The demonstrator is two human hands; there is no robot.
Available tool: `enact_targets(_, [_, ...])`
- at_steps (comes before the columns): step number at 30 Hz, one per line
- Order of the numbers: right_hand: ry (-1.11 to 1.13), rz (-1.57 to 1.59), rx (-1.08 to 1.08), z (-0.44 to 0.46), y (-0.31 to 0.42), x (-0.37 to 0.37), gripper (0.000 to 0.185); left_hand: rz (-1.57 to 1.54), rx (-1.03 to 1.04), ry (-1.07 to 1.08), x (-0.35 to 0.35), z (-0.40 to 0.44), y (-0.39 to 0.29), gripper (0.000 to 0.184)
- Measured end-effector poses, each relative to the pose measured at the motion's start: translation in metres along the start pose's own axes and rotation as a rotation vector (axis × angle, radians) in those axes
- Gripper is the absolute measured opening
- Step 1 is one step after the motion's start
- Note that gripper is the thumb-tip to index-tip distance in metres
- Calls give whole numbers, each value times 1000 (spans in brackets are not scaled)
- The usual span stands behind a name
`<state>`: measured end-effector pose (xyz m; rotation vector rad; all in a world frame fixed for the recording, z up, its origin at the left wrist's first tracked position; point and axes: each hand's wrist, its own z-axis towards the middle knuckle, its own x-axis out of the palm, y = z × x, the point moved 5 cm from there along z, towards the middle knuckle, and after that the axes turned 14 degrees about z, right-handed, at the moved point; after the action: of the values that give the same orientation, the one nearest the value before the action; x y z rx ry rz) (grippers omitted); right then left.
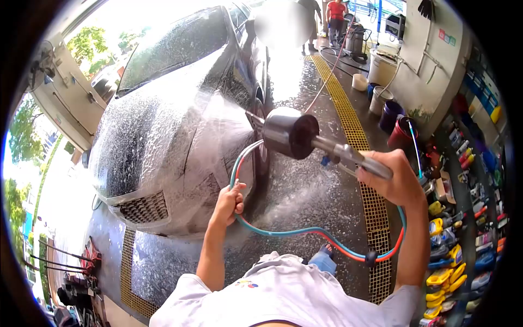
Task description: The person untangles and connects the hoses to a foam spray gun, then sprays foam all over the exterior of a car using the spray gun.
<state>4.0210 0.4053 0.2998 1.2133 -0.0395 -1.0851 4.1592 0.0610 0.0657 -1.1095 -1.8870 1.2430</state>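
My right hand (395, 177) is wrapped round the metal handle of a spray gun (291, 133), which has a dark cylindrical canister near its front. White spray leaves its tip toward the front corner of a foam-covered car (185, 136). My left hand (229, 203) is closed round a blue and red twin hose (289, 232), which loops from the canister area past my waist toward my right forearm. Foam and water drops cover the car's hood, bumper and windshield.
Yellow floor grating (348, 120) runs along the right. Buckets (391, 114) stand by the wall, with shelves of bottles (463, 158) at far right. Red floor jacks (90, 256) lie at lower left. A person in a red shirt (336, 11) and another person stand behind.
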Motion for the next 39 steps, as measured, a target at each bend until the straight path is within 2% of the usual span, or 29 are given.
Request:
enact_targets(1, [15, -11, 70, 10, -15, -20, 24, -43, -28, -26, 19, 11, 5, 31])
enact_targets(5, [-62, -49, -82, 71, -66, -89, 19, -73, -53, -160, 81, 42, -4, 27])
enact_targets(7, [-28, -90, -64, 115, -89, -119, 19, -93, -1, -260, 96, 51, -12, 20])
enact_targets(8, [1, -133, -44, 140, -101, -130, 21, -123, 2, -307, 101, 54, -13, 26])
enact_targets(10, [-42, -211, -157, 191, -121, -150, 24, -164, 11, -370, 112, 58, -18, 33])
enact_targets(12, [-75, -224, -246, 248, -145, -170, 24, 2, 86, -350, 127, 65, -28, 55])
enact_targets(13, [-77, -223, -285, 277, -156, -177, 24, -11, 89, -364, 130, 71, -26, 55])
enact_targets(16, [-125, -202, -272, 365, -181, -198, 29, -125, 28, -456, 138, 103, -19, 85])
enact_targets(17, [-157, -226, -281, 395, -186, -205, 29, -142, 43, -464, 141, 121, -21, 85])
enact_targets(18, [-186, -228, -264, 423, -193, -211, 28, -166, 13, -454, 145, 141, -18, 61])
enact_targets(19, [-210, -226, -234, 450, -200, -216, 28, -187, -31, -443, 150, 154, -13, 48])
enact_targets(20, [-223, -285, -281, 480, -208, -223, 29, -177, 22, -498, 154, 172, -16, 40])
enact_targets(23, [-266, -237, -223, 553, -249, -235, 30, -166, -41, -434, 174, 224, -32, 35])
enact_targets(25, [-233, -225, -182, 584, -287, -231, 30, -183, -114, -361, 197, 254, -45, 44])
enact_targets(26, [-207, -352, -216, 595, -305, -226, 31, -127, -122, -293, 208, 267, -54, 59])
enact_targets(27, [-177, -478, -253, 605, -321, -219, 31, -83, -97, -261, 218, 277, -63, 61])
enact_targets(29, [-58, -423, -198, 594, -362, -197, 33, 270, 20, -342, 227, 305, -67, 48])
enact_targets(30, [26, -431, -144, 580, -372, -185, 31, 264, 4, -349, 230, 314, -70, 48])
enact_targets(32, [213, -299, -95, 559, -431, -158, 20, 575, -231, -467, 224, 331, -69, 49])
enact_targets(34, [350, -6, -98, 530, -462, -136, 10, 667, -335, -519, 215, 354, -49, 47])
enact_targets(35, [443, 84, -190, 520, -484, -122, 9, 756, -428, -554, 214, 363, -37, 46])
enact_targets(36, [527, 197, -173, 509, -499, -112, 10, 849, -478, -610, 216, 370, -34, 45])
enact_targets(37, [586, 229, -251, 502, -522, -101, 14, 947, -519, -665, 219, 383, -33, 45])
enact_targets(39, [768, 345, -294, 488, -557, -83, 24, 934, -684, -720, 225, 405, -18, 52])
